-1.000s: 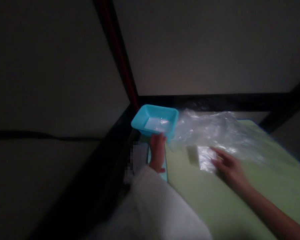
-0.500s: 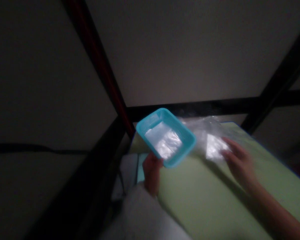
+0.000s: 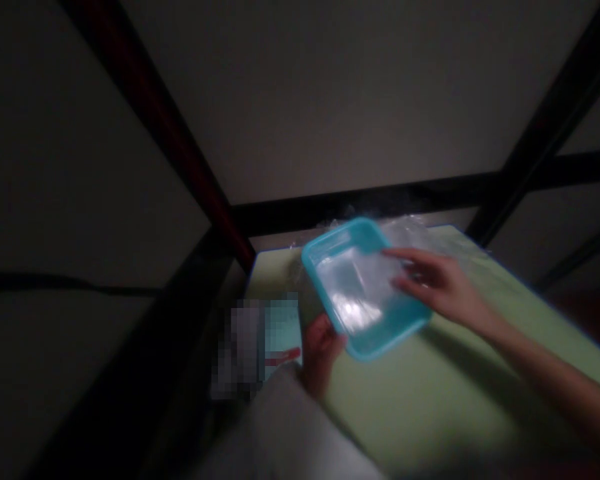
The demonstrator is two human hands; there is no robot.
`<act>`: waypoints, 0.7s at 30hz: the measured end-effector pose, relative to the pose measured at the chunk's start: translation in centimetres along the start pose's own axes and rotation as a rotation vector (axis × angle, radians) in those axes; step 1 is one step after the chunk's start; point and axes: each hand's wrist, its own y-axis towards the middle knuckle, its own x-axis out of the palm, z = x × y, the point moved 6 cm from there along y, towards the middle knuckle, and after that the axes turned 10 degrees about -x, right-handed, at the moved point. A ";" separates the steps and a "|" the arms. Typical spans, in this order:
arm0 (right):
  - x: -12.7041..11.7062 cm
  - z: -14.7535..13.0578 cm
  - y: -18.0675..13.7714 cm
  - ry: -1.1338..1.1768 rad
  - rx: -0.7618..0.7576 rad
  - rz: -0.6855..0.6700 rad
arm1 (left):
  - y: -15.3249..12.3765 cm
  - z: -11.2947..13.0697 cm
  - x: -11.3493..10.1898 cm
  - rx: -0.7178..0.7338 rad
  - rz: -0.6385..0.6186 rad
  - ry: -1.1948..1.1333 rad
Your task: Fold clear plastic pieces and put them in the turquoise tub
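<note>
My left hand [image 3: 323, 350] is closed on the near left rim of a turquoise plastic tray [image 3: 387, 343], tilted above the green table. Shiny clear plastic packets [image 3: 353, 310] lie flat on the tray's floor. Over the tray's right side reaches my right hand [image 3: 435, 283], with a pale, blurred plastic packet [image 3: 380, 277] between thumb and fingers. Its edges merge with the packets below, and the contents cannot be made out.
Crumpled clear plastic [image 3: 410, 230] spreads along the far edge of the green tabletop [image 3: 390, 407]. Dark frame bars [image 3: 360, 203] and a grey panel stand behind it. At the left is a pixelated grey and light-blue patch [image 3: 283, 327].
The tray has shifted right and slightly nearer. My right hand has moved left from beside the tray to over it, bringing the packet inside the rim. The view has turned slightly.
</note>
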 end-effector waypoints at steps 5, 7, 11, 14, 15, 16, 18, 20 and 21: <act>4.1 1.9 0.8 -0.111 -0.041 -0.337 | 0.0 0.0 0.2 -0.019 -0.008 0.010; 5.4 2.7 0.7 -0.135 -0.051 -0.434 | 0.1 0.0 0.2 -0.019 -0.005 0.009; 6.9 3.6 0.3 -0.164 -0.092 -0.543 | 0.2 -0.2 0.0 -0.022 0.006 0.006; 7.3 3.8 0.1 -0.192 -0.128 -0.569 | 0.2 -0.3 -0.1 -0.024 0.012 -0.002; 7.3 3.8 0.0 -0.206 -0.131 -0.575 | 0.2 -0.3 -0.1 -0.025 0.014 -0.004; 7.4 3.8 0.0 -0.224 -0.130 -0.581 | 0.2 -0.2 -0.2 -0.026 0.016 -0.006; 7.5 3.9 -0.1 -0.261 -0.119 -0.587 | 0.2 -0.2 -0.2 -0.027 0.023 -0.008; 7.5 3.9 -0.1 -0.284 -0.107 -0.573 | 0.2 -0.2 -0.3 -0.031 0.033 -0.010; 7.5 3.9 0.0 -0.280 -0.101 -0.561 | 0.2 -0.2 -0.3 -0.034 0.037 -0.012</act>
